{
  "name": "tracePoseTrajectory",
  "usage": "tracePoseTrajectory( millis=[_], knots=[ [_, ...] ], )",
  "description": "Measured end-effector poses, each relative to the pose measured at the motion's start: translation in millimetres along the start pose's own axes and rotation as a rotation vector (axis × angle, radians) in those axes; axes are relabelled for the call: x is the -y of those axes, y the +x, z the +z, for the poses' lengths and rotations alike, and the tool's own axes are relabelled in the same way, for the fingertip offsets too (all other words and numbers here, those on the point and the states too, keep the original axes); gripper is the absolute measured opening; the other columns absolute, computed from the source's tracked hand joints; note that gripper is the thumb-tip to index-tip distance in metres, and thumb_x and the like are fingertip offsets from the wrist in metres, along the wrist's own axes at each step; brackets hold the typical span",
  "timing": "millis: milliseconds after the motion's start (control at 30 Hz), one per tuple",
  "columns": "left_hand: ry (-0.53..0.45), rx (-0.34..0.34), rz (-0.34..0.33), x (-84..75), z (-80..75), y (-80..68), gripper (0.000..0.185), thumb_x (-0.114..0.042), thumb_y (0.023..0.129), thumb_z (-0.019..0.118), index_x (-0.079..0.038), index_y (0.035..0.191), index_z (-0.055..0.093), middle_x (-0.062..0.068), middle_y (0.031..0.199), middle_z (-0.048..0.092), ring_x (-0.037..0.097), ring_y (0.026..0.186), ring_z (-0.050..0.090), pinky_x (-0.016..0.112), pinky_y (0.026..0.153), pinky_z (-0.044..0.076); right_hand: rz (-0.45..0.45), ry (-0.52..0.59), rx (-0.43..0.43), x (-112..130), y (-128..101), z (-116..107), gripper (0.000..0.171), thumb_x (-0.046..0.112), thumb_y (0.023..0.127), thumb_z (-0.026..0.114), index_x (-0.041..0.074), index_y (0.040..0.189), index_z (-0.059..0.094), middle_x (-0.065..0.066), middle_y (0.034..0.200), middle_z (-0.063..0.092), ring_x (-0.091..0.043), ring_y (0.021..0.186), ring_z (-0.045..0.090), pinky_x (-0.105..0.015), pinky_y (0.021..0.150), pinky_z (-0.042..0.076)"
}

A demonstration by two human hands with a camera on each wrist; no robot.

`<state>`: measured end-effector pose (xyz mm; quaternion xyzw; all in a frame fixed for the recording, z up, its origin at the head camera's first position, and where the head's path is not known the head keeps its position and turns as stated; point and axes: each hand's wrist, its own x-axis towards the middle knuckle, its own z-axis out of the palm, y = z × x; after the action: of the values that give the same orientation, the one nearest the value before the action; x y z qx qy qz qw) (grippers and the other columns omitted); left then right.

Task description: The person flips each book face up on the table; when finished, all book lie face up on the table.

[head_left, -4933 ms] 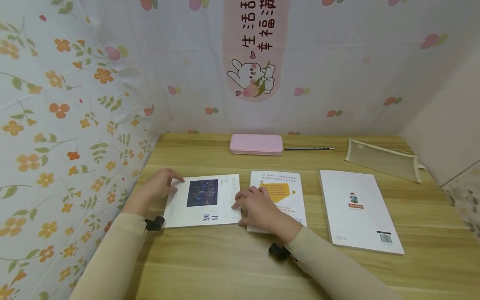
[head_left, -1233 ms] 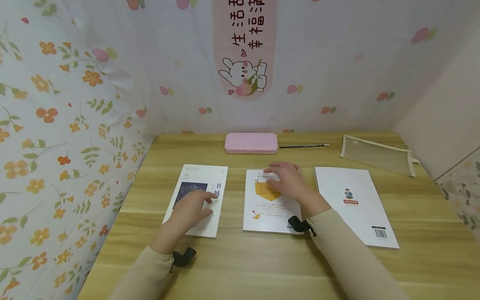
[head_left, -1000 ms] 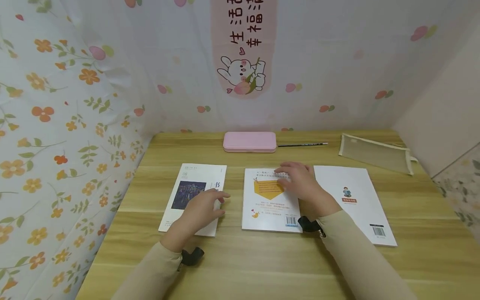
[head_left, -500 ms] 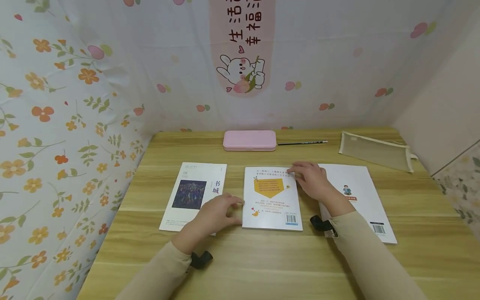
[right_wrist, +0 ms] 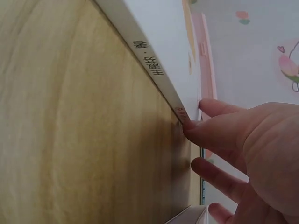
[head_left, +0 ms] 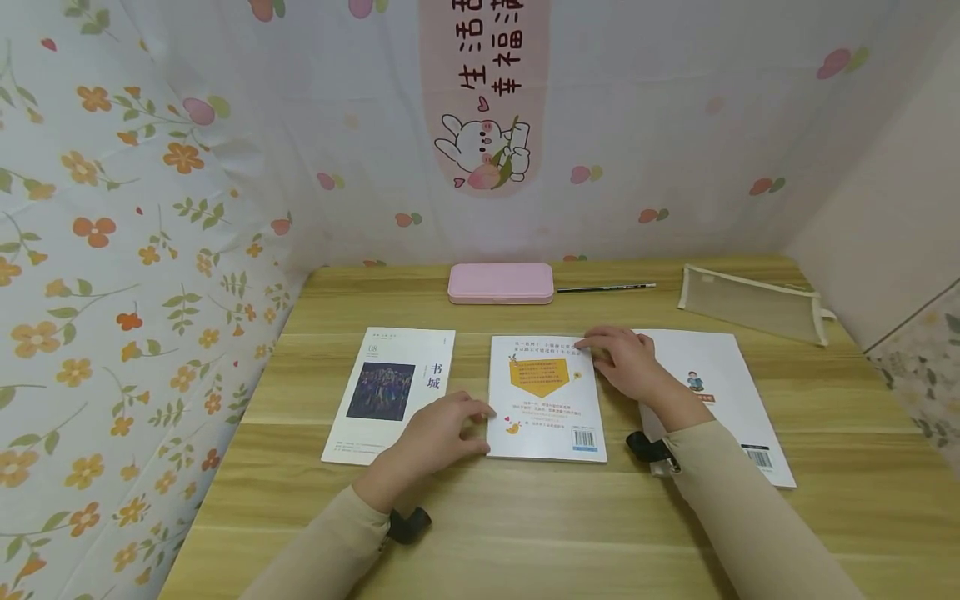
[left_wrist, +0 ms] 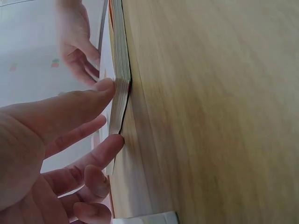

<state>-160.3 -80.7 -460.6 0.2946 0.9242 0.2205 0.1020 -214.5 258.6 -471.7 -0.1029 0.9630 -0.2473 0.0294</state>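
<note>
- Paperback, middle one (head_left: 546, 398) of three, white cover with an orange panel, lying flat on the wooden desk (head_left: 525, 517); I am judging it light, slightly bendy, its smooth cover likely to slide on the wood.
- Left hand (head_left: 438, 433): I am pressing my fingertips (left_wrist: 106, 87) against its page edge near the lower left corner, fingers relaxed, not clamped round anything.
- Right hand (head_left: 626, 362): I am touching its upper right corner, thumb tip (right_wrist: 189, 125) against the spine end; fingers loosely bent, no firm grip that I can see.
- Hold: I am reckoning the two long edges the best places to take it, since the pages fan where pinched.
- Left book (head_left: 392, 392), white with a dark picture, lying just beside my left hand.
- Right book (head_left: 720, 392), white, partly under my right forearm.
- Pink case (head_left: 501, 282), pencil (head_left: 606, 288) and mesh pouch (head_left: 753, 304) sitting along the far edge.
- Room: flowered cloth (head_left: 112, 250) hanging on the left, a rabbit banner (head_left: 483, 150) behind.
</note>
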Motion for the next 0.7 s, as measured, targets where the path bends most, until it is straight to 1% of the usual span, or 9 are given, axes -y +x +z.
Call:
tracePoseTrajectory(
  millis=[167, 400, 600, 700],
  knots=[
    [0.002, -0.001, 0.005, -1.7, 1.9, 1.5, 0.041, -0.029, 0.084, 0.086, -0.016, 0.121, 0.075, -0.004, 0.107, 0.069, 0.013, 0.092, 0.062, 0.033, 0.083, 0.053, -0.005, 0.001, 0.005, -4.9, 1.4, 0.8, 0.041, 0.001, 0.094, 0.070, 0.017, 0.132, 0.071, -0.015, 0.150, 0.055, -0.044, 0.141, 0.044, -0.073, 0.108, 0.017],
    [-0.005, -0.009, -0.002, -3.8, 4.3, 3.9, 0.040, -0.026, 0.082, 0.087, -0.014, 0.118, 0.077, -0.005, 0.106, 0.071, 0.010, 0.086, 0.056, 0.030, 0.080, 0.051, -0.005, 0.006, 0.015, -8.5, 2.3, 0.5, 0.042, 0.003, 0.095, 0.071, 0.019, 0.133, 0.070, -0.015, 0.151, 0.054, -0.047, 0.140, 0.040, -0.073, 0.109, 0.016],
    [-0.032, -0.008, -0.030, -3.5, 6.1, 4.3, 0.040, -0.024, 0.080, 0.088, -0.013, 0.117, 0.077, -0.003, 0.105, 0.071, 0.011, 0.086, 0.057, 0.031, 0.081, 0.051, -0.041, 0.005, 0.005, -11.9, 2.0, 2.7, 0.041, 0.005, 0.096, 0.070, 0.018, 0.134, 0.069, -0.016, 0.150, 0.054, -0.047, 0.140, 0.040, -0.071, 0.108, 0.018],
    [-0.058, -0.016, -0.043, -3.6, 6.9, 4.2, 0.040, -0.023, 0.079, 0.088, -0.013, 0.116, 0.078, -0.003, 0.105, 0.072, 0.012, 0.090, 0.061, 0.033, 0.086, 0.052, -0.059, 0.008, 0.001, -14.5, 2.1, 2.5, 0.041, 0.005, 0.096, 0.071, 0.018, 0.135, 0.069, -0.016, 0.150, 0.054, -0.048, 0.140, 0.040, -0.071, 0.108, 0.018]
  ],
)
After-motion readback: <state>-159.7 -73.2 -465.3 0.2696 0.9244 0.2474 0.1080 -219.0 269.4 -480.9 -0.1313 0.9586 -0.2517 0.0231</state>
